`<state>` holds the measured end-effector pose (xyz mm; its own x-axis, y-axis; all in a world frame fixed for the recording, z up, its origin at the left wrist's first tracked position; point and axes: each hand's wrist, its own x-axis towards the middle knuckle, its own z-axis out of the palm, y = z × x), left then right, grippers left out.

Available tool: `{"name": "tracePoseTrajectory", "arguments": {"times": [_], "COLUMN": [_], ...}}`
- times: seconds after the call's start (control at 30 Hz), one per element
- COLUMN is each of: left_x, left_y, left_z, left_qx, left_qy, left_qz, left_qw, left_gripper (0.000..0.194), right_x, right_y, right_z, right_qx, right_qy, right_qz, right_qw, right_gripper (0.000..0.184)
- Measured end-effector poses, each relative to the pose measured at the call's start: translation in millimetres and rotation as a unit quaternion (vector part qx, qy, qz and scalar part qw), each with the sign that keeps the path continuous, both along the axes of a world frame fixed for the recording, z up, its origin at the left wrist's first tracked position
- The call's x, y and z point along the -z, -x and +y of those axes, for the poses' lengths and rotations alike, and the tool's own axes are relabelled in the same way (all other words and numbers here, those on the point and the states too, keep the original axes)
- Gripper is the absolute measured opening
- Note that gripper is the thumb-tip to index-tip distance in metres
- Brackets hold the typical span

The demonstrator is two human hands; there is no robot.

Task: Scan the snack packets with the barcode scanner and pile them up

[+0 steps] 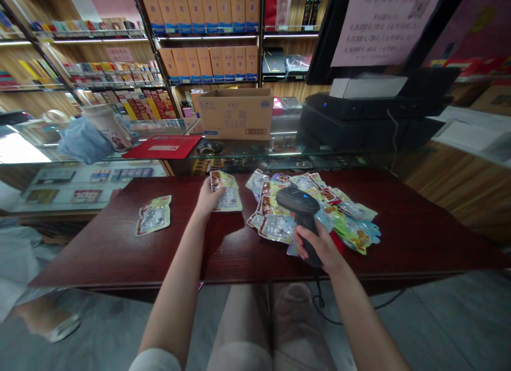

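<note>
My left hand (206, 199) is closed on the left edge of a snack packet (230, 194), a shiny pouch with a pale green border and brown print. In my right hand (319, 243) is a black barcode scanner (299, 202), gripped by its handle, with a small blue light on top. Behind and around the scanner lies a heap of similar packets (275, 227), partly hidden by it. Green and blue pouches (357, 233) form the heap's right side. A single packet (155, 216) lies apart on the left of the dark red table (120, 254).
Behind the table runs a glass counter with a red folder (163, 146), a cardboard box (237, 114) and a cup (107, 127) on a blue cloth. A black machine (339, 126) stands at right. The scanner's cable (317, 291) hangs over the front edge. Another person's foot (64, 328) shows at lower left.
</note>
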<state>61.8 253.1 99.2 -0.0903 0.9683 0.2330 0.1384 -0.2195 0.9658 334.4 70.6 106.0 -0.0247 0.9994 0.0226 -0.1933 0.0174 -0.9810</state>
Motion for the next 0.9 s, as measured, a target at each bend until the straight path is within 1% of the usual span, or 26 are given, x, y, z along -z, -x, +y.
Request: {"name": "tracePoseTrajectory", "arguments": {"times": [0.1, 0.23, 0.3, 0.4, 0.53, 0.6, 0.67, 0.77, 0.83, 0.87, 0.9], "left_x": [3.8, 14.5, 20.1, 26.8, 33.3, 34.6, 33.1, 24.1, 15.2, 10.8, 7.0], "left_y": [39.5, 84.7, 99.8, 110.1, 106.6, 102.4, 98.0, 87.3, 71.8, 60.4, 46.3], "left_z": [-4.2, -12.5, -16.5, -21.3, -26.3, -29.5, -33.6, -41.8, -48.4, -51.9, -55.6], "left_qx": [-0.028, -0.077, -0.095, -0.112, -0.158, -0.172, -0.193, -0.222, -0.206, -0.183, -0.147], "left_qy": [0.0, 0.022, 0.033, 0.045, 0.052, 0.039, 0.01, -0.036, -0.063, -0.076, -0.085], "left_qz": [0.063, 0.139, 0.186, 0.263, 0.349, 0.377, 0.402, 0.431, 0.431, 0.42, 0.404], "left_qw": [0.998, 0.987, 0.977, 0.957, 0.922, 0.909, 0.895, 0.874, 0.876, 0.886, 0.899], "left_gripper": [0.057, 0.06, 0.058, 0.053, 0.047, 0.047, 0.052, 0.052, 0.046, 0.042, 0.039], "right_x": [-0.6, -2.7, -5.3, -9.2, -9.6, -7.5, -5.1, -3.0, -3.5, -4.2, -5.1], "right_y": [1.9, 2.5, 2.5, 2.6, 1.7, 0.3, -2.0, -6.5, -9.9, -11.6, -13.3], "right_z": [-2.8, -6.9, -8.4, -9.7, -9.9, -9.8, -9.3, -7.4, -5.4, -4.2, -2.8], "right_qx": [-0.002, 0.003, 0.003, 0.006, 0.01, 0.011, 0.012, 0.011, 0.005, 0.002, -0.002], "right_qy": [0.002, 0.0, -0.004, -0.009, -0.004, -0.004, -0.008, -0.016, -0.017, -0.016, -0.016], "right_qz": [0.007, 0.025, 0.037, 0.051, 0.061, 0.07, 0.081, 0.094, 0.095, 0.095, 0.094], "right_qw": [1.0, 1.0, 0.999, 0.999, 0.998, 0.997, 0.997, 0.995, 0.995, 0.995, 0.995], "right_gripper": [0.033, 0.034, 0.033, 0.032, 0.031, 0.031, 0.032, 0.032, 0.034, 0.035, 0.036]}}
